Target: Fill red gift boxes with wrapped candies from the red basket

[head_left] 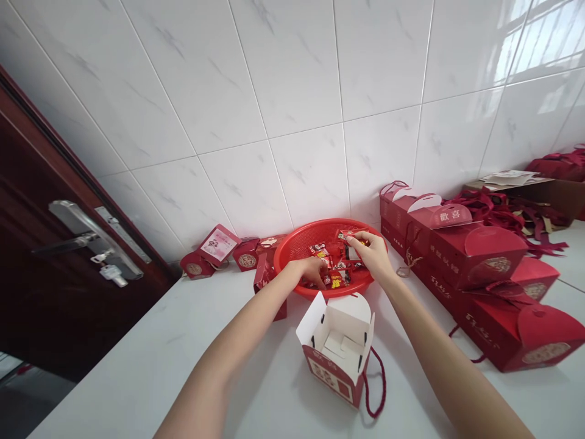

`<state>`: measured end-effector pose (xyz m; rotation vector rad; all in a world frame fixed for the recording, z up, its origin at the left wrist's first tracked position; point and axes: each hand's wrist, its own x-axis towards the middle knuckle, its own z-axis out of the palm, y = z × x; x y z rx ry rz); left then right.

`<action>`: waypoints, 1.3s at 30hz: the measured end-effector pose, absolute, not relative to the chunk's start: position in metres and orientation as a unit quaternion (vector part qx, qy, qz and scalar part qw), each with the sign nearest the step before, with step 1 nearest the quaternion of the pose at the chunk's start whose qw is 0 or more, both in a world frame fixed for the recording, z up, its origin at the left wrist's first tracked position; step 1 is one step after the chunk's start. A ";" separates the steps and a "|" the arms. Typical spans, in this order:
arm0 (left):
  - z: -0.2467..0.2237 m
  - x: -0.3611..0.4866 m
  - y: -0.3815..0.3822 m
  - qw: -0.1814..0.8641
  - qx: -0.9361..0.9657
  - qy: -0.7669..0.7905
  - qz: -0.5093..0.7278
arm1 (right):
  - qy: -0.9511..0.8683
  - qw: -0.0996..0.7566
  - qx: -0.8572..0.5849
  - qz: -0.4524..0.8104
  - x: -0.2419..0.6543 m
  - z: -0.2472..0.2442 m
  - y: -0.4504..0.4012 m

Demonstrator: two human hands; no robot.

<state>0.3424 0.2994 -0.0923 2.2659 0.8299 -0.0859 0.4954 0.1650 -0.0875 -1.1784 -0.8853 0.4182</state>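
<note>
A red plastic basket (297, 239) stands near the wall with several small wrapped candies (337, 280) inside. My left hand (315, 272) reaches into its left side, fingers curled down at the candies; what they grip, if anything, is hidden. My right hand (369, 250) is over the basket's right side, thumb and fingers pinching a red candy packet (343, 235). In front of the basket stands an open red box (333, 372) with white inner walls, its flaps up and nothing in it. A dark red cord handle (382, 390) hangs at its right side.
Closed red boxes (461, 262) are stacked at the right. Smaller red boxes (199, 263) stand by the wall at the left, one partly behind my left forearm. Dark red ribbons (493, 213) lie by a cardboard box (564, 194) at the far right. A door (50, 274) is at the left.
</note>
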 end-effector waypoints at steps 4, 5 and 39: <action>-0.094 0.345 0.297 0.288 0.896 0.337 -0.035 | -0.410 0.719 -0.530 0.183 0.496 -0.088 0.164; -0.094 0.345 0.297 0.270 0.899 0.344 -0.035 | -0.414 0.718 -0.528 0.184 0.496 -0.088 0.163; -0.071 0.339 0.277 0.154 0.846 0.463 -0.214 | -0.441 0.689 -0.547 0.178 0.497 -0.089 0.163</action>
